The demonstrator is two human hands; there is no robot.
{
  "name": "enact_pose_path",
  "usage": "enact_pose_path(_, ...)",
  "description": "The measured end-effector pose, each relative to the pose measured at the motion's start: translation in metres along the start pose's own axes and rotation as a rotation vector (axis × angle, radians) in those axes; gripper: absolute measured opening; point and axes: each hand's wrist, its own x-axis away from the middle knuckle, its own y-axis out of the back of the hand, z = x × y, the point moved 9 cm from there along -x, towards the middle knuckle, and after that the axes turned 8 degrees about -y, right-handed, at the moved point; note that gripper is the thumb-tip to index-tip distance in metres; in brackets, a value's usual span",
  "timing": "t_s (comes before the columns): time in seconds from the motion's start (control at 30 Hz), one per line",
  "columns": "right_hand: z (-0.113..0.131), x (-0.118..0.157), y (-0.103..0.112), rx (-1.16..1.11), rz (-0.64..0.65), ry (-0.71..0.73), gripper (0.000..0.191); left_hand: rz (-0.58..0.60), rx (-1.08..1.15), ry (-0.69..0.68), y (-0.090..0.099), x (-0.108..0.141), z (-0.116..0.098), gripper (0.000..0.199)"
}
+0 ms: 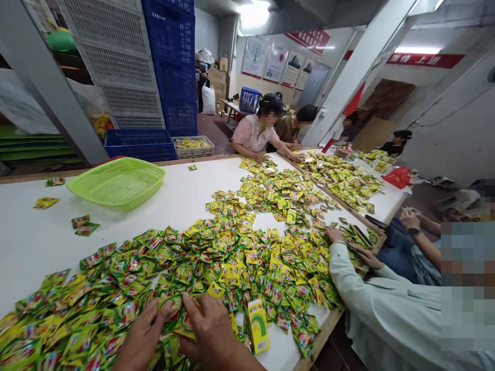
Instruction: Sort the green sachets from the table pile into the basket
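Observation:
A broad heap of small green and yellow foil sachets (166, 263) covers the near part of the white table. Low in the middle of the view, my left hand (143, 332) is in the heap, its thumb and fingers closed at the edge of a green sachet (175, 304). Just to its right, my right hand (212, 327) has thumb and forefinger closed on a yellow-green sachet (186, 320). My lower fingers are partly hidden. Beside my right hand, a yellow box (258, 325) with a green curved stripe lies on the table.
A light green plastic basket (116, 183) stands at the back left of the table (23, 216). A co-worker's sleeve (371, 299) and hands reach in from the right. Two people sit at the far side. Blue crates (174, 67) are stacked behind the table.

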Motion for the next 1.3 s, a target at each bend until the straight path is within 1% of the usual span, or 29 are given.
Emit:
enact_pose_path(0.07,0.004,-0.002,0.006,0.045,0.01,0.033,0.094,0.023,-0.024,-0.029,0.002,0.001,-0.006,0.047)
enact_pose_path(0.13,0.006,-0.004,0.01,0.08,0.011,0.056,0.097,0.022,-0.038,-0.003,0.006,0.003,-0.008,0.044)
enact_pose_path(0.2,0.006,-0.003,0.011,0.094,-0.001,0.086,0.098,0.055,-0.035,-0.003,0.006,0.007,-0.012,0.04)
enact_pose_path(0.23,0.006,-0.001,0.011,0.097,-0.012,0.103,0.098,0.102,-0.037,-0.017,0.002,0.008,-0.016,0.038)
enact_pose_path(0.33,0.011,0.004,0.011,0.125,-0.05,0.187,0.097,0.298,-0.043,-0.06,-0.013,0.013,-0.023,0.033)
enact_pose_path(0.37,0.013,0.004,0.012,0.139,-0.062,0.208,0.096,0.323,-0.049,-0.061,-0.016,0.013,-0.023,0.032)
enact_pose_path(0.4,0.014,0.004,0.013,0.152,-0.07,0.218,0.093,0.309,-0.059,-0.059,-0.015,0.012,-0.022,0.031)
enact_pose_path(0.43,0.015,0.003,0.015,0.163,-0.083,0.217,0.09,0.26,-0.071,-0.054,-0.013,0.011,-0.022,0.03)
enact_pose_path(0.53,0.016,0.0,0.025,0.157,-0.134,0.205,0.078,0.07,-0.093,-0.013,-0.004,0.012,-0.019,0.036)
enact_pose_path(0.6,0.016,0.001,0.031,0.125,-0.163,0.206,0.07,0.013,-0.094,0.018,-0.004,0.018,-0.02,0.035)
enact_pose_path(0.67,0.012,0.004,0.035,0.071,-0.188,0.184,0.062,-0.001,-0.127,0.0,-0.007,0.023,-0.027,0.028)
enact_pose_path(0.7,0.009,0.006,0.035,0.042,-0.195,0.162,0.06,0.014,-0.154,-0.028,-0.009,0.025,-0.031,0.024)
enact_pose_path(0.77,0.004,0.011,0.033,0.0,-0.191,0.136,0.057,0.092,-0.182,-0.076,-0.017,0.027,-0.039,0.021)
enact_pose_path(0.83,0.005,0.015,0.031,-0.007,-0.175,0.143,0.056,0.168,-0.198,-0.078,-0.022,0.028,-0.042,0.019)
enact_pose_path(0.87,0.007,0.016,0.031,-0.002,-0.165,0.155,0.057,0.177,-0.207,-0.076,-0.023,0.028,-0.043,0.018)
enact_pose_path(0.9,0.008,0.016,0.031,0.0,-0.157,0.166,0.057,0.158,-0.215,-0.078,-0.021,0.028,-0.044,0.015)
enact_pose_path(0.97,0.01,0.015,0.033,-0.01,-0.15,0.172,0.057,0.062,-0.206,-0.094,-0.012,0.027,-0.048,0.007)
enact_pose_path(1.03,0.009,0.012,0.036,-0.031,-0.151,0.161,0.057,0.002,-0.144,-0.099,-0.005,0.028,-0.05,0.015)
enact_pose_path(1.07,0.008,0.011,0.038,-0.04,-0.158,0.149,0.057,0.006,-0.106,-0.088,-0.004,0.028,-0.049,0.018)
enact_pose_path(1.13,0.005,0.01,0.041,-0.047,-0.176,0.125,0.057,0.055,-0.069,-0.092,-0.003,0.029,-0.048,0.02)
enact_pose_path(1.2,0.006,0.011,0.042,-0.046,-0.177,0.129,0.057,0.071,-0.115,-0.148,0.0,0.029,-0.051,0.017)
enact_pose_path(1.3,0.01,0.011,0.04,-0.036,-0.158,0.149,0.059,0.023,-0.24,-0.268,0.004,0.028,-0.06,0.012)
